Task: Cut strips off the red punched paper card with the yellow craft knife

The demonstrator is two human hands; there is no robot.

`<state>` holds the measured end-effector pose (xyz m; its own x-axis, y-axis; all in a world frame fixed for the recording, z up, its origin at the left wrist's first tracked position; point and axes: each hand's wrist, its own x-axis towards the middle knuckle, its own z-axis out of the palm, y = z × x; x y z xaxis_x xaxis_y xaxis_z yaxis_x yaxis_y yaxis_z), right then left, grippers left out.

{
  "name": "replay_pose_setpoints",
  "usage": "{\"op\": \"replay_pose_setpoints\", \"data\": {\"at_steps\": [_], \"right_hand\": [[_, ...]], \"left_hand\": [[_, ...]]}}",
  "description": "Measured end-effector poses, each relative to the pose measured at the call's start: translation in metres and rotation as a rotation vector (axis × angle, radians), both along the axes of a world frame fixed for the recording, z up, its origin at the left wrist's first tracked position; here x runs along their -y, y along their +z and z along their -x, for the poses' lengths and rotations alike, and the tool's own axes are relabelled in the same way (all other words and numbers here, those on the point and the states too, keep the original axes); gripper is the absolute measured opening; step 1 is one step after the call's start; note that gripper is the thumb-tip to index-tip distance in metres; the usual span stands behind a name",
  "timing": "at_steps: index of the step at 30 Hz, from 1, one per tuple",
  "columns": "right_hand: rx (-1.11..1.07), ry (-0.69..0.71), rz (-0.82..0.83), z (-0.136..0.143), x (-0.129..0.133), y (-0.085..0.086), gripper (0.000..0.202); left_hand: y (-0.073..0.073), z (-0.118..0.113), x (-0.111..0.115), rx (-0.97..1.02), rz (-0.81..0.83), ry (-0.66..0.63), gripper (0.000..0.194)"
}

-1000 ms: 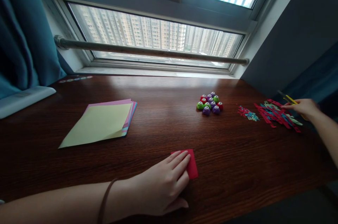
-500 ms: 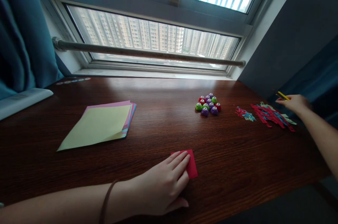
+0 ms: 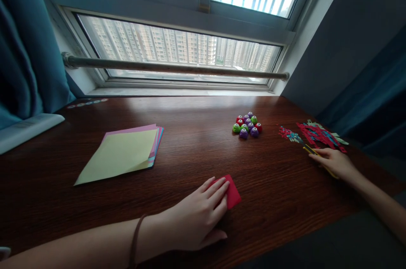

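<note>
My left hand (image 3: 203, 214) lies flat with its fingers stretched over a small red paper (image 3: 234, 195), pressing it to the table. Only the paper's right part and upper edge show; the rest is under my fingers. In my right hand (image 3: 334, 162) is a slim yellow utility knife (image 3: 312, 150), its thin tip pointing left and away from me. Just beyond that hand lies a pile of red, blue and pale green paper strips (image 3: 322, 135). Tiny red and blue paper bits (image 3: 290, 134) are scattered near the knife's tip.
On the left of the brown wooden table (image 3: 190, 150) sits a stack of coloured paper sheets (image 3: 120, 155), pale yellow on top. Several green, red and purple eye-topped figures (image 3: 248, 127) cluster behind my left hand. A white object (image 3: 31, 129) stands at the far left, below a curtain.
My right hand has come left and nearer with the utility knife, from beyond the strips to in front of them. The red paper has turned slightly under my left hand.
</note>
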<state>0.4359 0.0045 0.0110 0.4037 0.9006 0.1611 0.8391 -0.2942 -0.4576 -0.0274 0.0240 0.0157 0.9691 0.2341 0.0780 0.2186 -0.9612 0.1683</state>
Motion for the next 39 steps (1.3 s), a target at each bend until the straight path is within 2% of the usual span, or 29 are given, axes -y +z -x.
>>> {"op": "replay_pose_setpoints", "data": {"at_steps": [3, 8, 12, 15, 20, 24, 30, 39], "right_hand": [[0.034, 0.043, 0.13, -0.009, 0.017, -0.008, 0.022], [0.224, 0.084, 0.115, -0.026, 0.028, -0.032, 0.039], [0.298, 0.104, 0.082, -0.032, 0.022, -0.048, 0.045], [0.321, 0.138, 0.059, -0.012, 0.006, -0.046, 0.043], [0.422, 0.104, 0.078, 0.047, -0.035, -0.034, 0.033], [0.557, 0.097, 0.12, 0.076, -0.061, -0.036, 0.027], [0.741, 0.034, 0.122, 0.091, -0.077, -0.04, 0.029], [0.707, -0.041, 0.117, 0.092, -0.09, -0.041, 0.031]], "left_hand": [[0.003, -0.001, -0.001, -0.02, 0.045, 0.015, 0.06], [0.003, 0.001, -0.004, -0.036, 0.092, 0.063, 0.071], [0.003, 0.001, -0.005, -0.059, 0.111, 0.099, 0.073], [0.003, 0.001, -0.005, -0.069, 0.117, 0.106, 0.074], [0.006, 0.001, -0.006, -0.062, 0.135, 0.117, 0.079], [0.008, 0.002, -0.007, -0.058, 0.149, 0.097, 0.079], [0.005, 0.002, -0.007, -0.042, 0.109, 0.108, 0.079], [0.001, 0.004, -0.004, 0.002, -0.014, 0.059, 0.076]]}}
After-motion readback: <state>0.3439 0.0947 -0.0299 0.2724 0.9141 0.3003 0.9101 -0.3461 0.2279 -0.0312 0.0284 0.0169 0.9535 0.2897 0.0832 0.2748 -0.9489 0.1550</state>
